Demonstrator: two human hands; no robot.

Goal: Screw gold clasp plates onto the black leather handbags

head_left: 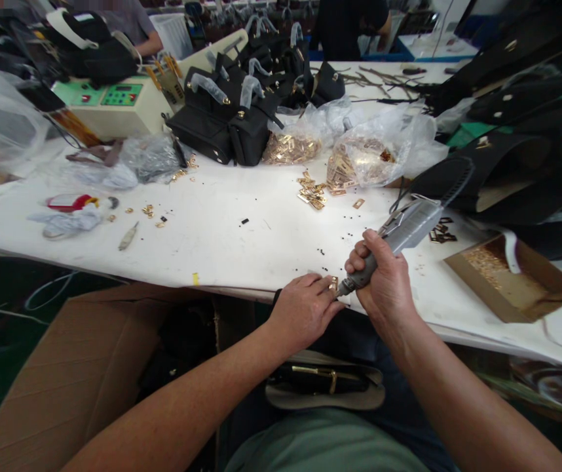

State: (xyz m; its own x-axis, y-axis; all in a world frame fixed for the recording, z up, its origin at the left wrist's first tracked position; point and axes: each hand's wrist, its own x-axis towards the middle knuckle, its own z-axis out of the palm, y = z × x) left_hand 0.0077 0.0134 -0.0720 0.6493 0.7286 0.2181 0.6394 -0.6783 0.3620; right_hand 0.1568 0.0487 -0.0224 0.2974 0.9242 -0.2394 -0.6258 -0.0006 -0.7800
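My right hand (384, 275) is wrapped round a grey power screwdriver (409, 226), whose tip points down and left. That tip meets a small gold metal plate (333, 284) at the table's front edge. My left hand (305, 308) has its fingers pressed together around the plate, beside black material that is mostly hidden. Just below the hands, near my lap, lies an open bag (325, 383) with a pale rim and gold hardware.
A cardboard tray of small gold parts (511, 278) stands at right. Loose gold plates (312, 191) lie near plastic bags of hardware (364, 157). Black handbags (232, 118) and a control box (118, 105) stand behind. A large cardboard box (65, 367) is at lower left.
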